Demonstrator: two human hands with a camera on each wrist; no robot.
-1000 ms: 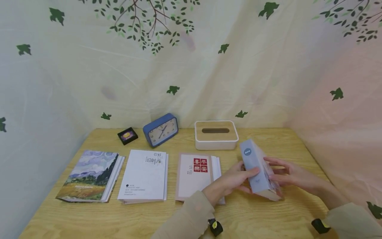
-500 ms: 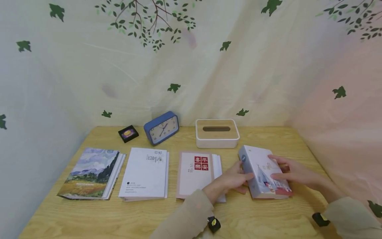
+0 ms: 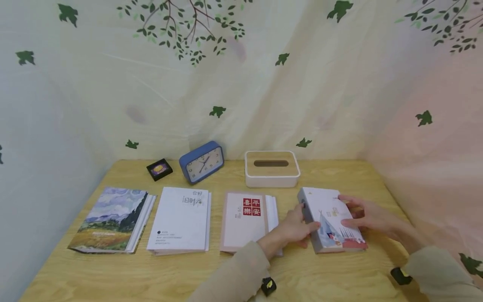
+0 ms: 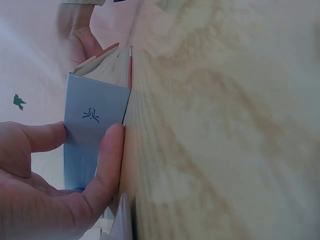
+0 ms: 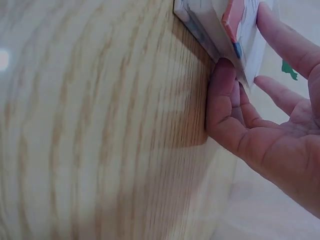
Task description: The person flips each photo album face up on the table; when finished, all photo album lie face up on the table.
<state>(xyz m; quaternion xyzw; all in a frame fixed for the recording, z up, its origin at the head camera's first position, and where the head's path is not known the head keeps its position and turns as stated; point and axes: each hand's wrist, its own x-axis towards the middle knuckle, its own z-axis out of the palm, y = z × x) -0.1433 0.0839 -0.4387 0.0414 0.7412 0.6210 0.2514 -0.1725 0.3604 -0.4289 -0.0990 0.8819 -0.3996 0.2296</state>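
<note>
A thick book with a white cover, a tent drawing and a grey-blue spine lies on the right of the table. My left hand holds it at the spine. In the left wrist view the thumb is at the spine's upper edge and a finger lies along its lower edge by the table. From the opposite side my right hand grips the page edge. The right wrist view shows curled fingers against the pages, with another digit on the cover. Part of the right fingers is hidden in the head view.
Left of my hands lie a pink-bordered book, a white book and a landscape-painting book. Behind them stand a tissue box, a blue alarm clock and a small black box. Fabric walls enclose the wooden table.
The book was tilted up with its spine facing me. It has come down flat, cover upward, with both hands still on it. The other objects stay put.
</note>
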